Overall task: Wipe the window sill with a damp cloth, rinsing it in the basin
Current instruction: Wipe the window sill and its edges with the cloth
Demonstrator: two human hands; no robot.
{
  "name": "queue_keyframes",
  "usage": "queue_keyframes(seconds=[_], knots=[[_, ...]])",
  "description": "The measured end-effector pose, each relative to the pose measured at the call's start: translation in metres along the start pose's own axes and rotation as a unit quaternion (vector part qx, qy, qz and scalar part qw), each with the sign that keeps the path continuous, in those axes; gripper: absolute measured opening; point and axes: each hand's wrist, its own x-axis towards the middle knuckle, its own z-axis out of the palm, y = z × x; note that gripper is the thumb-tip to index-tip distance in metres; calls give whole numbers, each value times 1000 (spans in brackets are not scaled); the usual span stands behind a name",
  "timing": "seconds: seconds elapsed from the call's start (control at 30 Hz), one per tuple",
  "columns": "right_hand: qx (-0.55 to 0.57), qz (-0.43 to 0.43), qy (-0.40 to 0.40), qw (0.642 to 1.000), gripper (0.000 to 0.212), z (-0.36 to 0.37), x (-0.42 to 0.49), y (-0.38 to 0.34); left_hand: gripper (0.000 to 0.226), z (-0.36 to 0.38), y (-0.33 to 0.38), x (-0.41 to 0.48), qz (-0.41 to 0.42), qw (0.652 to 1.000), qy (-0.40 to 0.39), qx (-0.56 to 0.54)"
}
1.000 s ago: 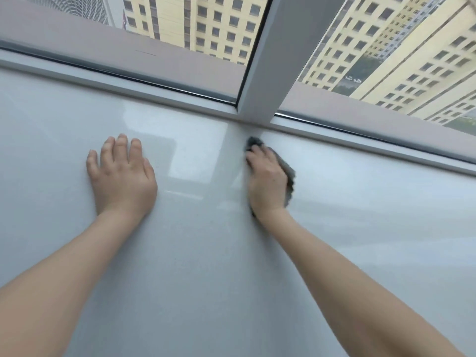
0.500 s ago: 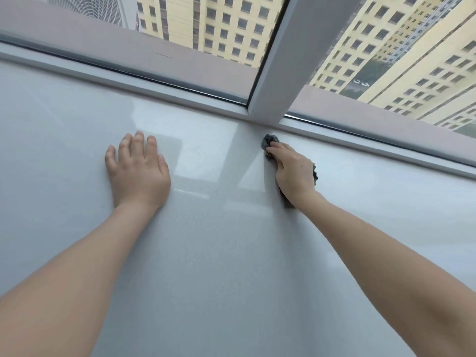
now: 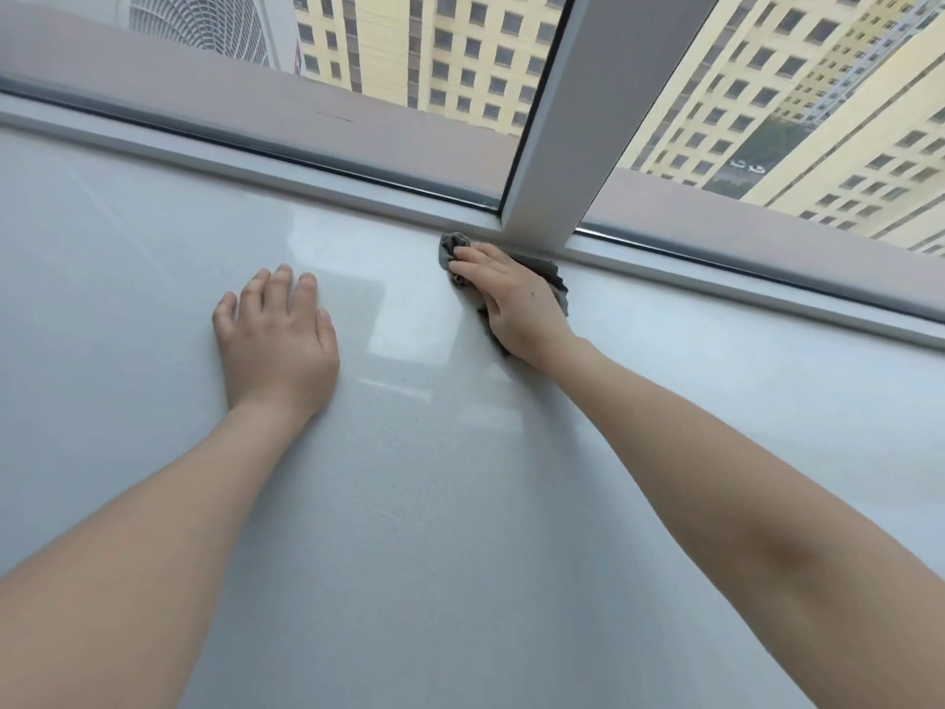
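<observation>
The pale grey glossy window sill (image 3: pixel 450 504) fills most of the view. My right hand (image 3: pixel 516 304) lies flat on a dark grey cloth (image 3: pixel 451 246), fingers stretched out, and presses it onto the sill at the foot of the window frame's upright post (image 3: pixel 572 120). The cloth shows past my fingertips and along the far side of my hand; the remainder is hidden under the palm. My left hand (image 3: pixel 278 340) rests palm down on the sill, a hand's width to the left of the right one, holding nothing. No basin is in view.
The window frame's bottom rail (image 3: pixel 307 168) runs along the sill's far edge, from the left to the lower right. Behind the glass are yellow apartment blocks (image 3: pixel 460 53) and an outdoor fan unit (image 3: pixel 199 23).
My right hand has pushed the cloth away from me, up to the frame at the foot of the post. My left hand stays flat in the same place.
</observation>
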Motion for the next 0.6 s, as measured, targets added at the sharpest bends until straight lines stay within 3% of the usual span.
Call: queue_keyframes(seconds=[0.07, 0.17, 0.3, 0.37, 0.43, 0.53, 0.6], knots=[[-11, 9, 6, 1000, 39, -21, -25, 30, 49, 1, -1, 0, 1, 1000, 5, -2], [-41, 119, 40, 991, 44, -66, -89, 94, 49, 0, -1, 0, 2, 1000, 19, -9], [-114, 372, 98, 916, 58, -112, -184, 154, 47, -2, 2, -1, 5, 999, 40, -21], [-156, 419, 85, 890, 65, -102, -190, 141, 46, -2, 3, -1, 5, 999, 40, -18], [-165, 369, 68, 912, 67, -79, -178, 102, 41, -4, 5, -2, 3, 999, 35, -24], [-118, 193, 36, 974, 59, -34, -180, 13, 39, -10, 9, -5, 3, 998, 36, -48], [-61, 46, -34, 997, 50, -11, -221, -59, 44, -18, 18, -14, 20, 997, 36, -58]])
